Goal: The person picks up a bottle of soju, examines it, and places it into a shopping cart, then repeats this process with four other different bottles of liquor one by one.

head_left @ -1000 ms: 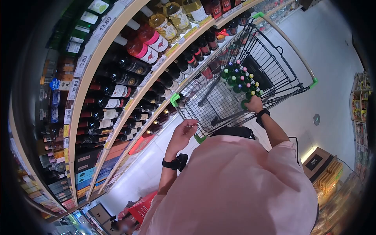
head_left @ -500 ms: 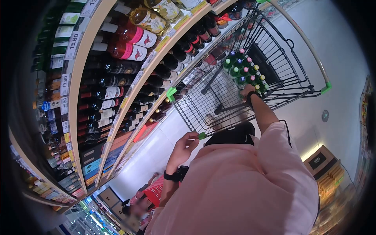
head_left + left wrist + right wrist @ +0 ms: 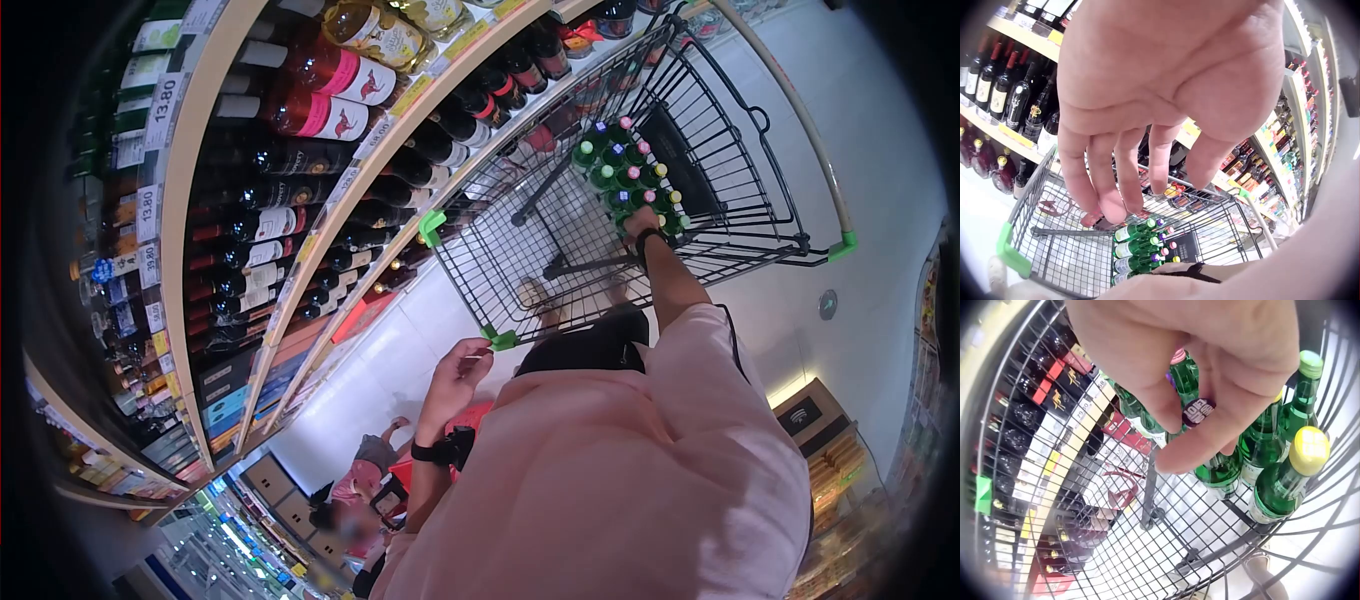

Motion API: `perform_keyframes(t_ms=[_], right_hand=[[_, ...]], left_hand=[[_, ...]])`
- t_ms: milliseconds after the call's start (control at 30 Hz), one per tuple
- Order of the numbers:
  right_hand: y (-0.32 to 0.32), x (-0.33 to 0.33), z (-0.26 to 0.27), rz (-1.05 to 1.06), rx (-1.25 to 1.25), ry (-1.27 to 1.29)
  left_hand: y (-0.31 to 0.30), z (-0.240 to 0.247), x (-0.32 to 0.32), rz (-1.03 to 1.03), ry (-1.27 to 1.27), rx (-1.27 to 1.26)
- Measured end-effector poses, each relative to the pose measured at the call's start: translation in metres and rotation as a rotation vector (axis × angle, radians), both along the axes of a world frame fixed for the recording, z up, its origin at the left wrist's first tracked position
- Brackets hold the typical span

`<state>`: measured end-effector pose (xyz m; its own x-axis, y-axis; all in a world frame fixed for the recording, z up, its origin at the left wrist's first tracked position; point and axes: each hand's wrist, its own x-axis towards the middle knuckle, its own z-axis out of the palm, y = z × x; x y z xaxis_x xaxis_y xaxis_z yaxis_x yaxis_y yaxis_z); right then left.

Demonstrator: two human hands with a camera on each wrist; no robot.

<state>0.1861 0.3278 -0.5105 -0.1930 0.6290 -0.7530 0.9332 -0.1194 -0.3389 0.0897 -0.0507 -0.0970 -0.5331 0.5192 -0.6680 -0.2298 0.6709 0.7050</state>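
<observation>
Green glass bottles with coloured caps point(image 3: 607, 172) stand grouped inside a black wire shopping cart point(image 3: 500, 270), toward its handle end. My right hand point(image 3: 641, 224) reaches down to the near edge of this group. Seen from the right wrist, its thumb and fingers curl round the neck of a green bottle point(image 3: 1219, 475), whose dark purple cap point(image 3: 1199, 412) shows between them. My left hand point(image 3: 458, 368) hangs beside the cart's green corner piece point(image 3: 500, 338), palm exposed and fingers loosely bent point(image 3: 1113, 203), holding nothing.
Shelves of wine bottles point(image 3: 270, 240) run along the left, with price tags point(image 3: 165, 100) on their edges. Behind my left arm another person point(image 3: 365, 480) is near a red basket. A cardboard display point(image 3: 815, 425) stands at the right.
My right hand has moved with the bottle closer to the others in the cart. My left hand has come down slightly beside the cart corner. The head view has shifted.
</observation>
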Motion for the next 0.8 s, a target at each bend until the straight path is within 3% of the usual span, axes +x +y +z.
perform_keyframes(t_ms=[67, 133, 233, 333, 367, 433, 500, 567, 700, 800], right_hand=[[0.006, 0.000, -0.009, 0.035, -0.004, 0.029], [0.011, -0.001, 0.067, 0.002, -0.097, 0.052], [0.015, 0.001, 0.094, -0.052, -0.051, 0.046], [0.026, 0.007, 0.133, 0.063, -0.059, 0.042], [0.035, 0.016, 0.075, 0.174, 0.095, 0.071], [0.030, 0.014, 0.104, 0.116, 0.120, 0.127], [0.017, 0.004, 0.165, 0.084, 0.079, 0.284], [0.013, -0.003, 0.160, -0.009, -0.080, 0.438], [-0.010, -0.026, 0.218, 0.200, -0.117, 0.576], [-0.036, -0.046, 0.250, 0.120, -0.209, 0.717]], left_hand=[[0.003, 0.000, -0.004, -0.022, 0.023, 0.013], [0.007, 0.003, -0.009, -0.045, 0.009, 0.011], [0.013, 0.011, -0.017, -0.041, -0.021, -0.002], [0.008, 0.009, -0.021, -0.027, 0.001, 0.047], [0.006, 0.009, -0.022, -0.024, 0.012, 0.051], [0.000, 0.007, -0.025, -0.015, 0.016, 0.092], [-0.008, 0.002, -0.030, -0.014, 0.022, 0.118], [-0.018, -0.003, -0.031, -0.012, 0.027, 0.123], [-0.028, 0.000, -0.033, 0.039, 0.058, 0.224], [-0.038, -0.009, -0.036, 0.067, 0.059, 0.306]])
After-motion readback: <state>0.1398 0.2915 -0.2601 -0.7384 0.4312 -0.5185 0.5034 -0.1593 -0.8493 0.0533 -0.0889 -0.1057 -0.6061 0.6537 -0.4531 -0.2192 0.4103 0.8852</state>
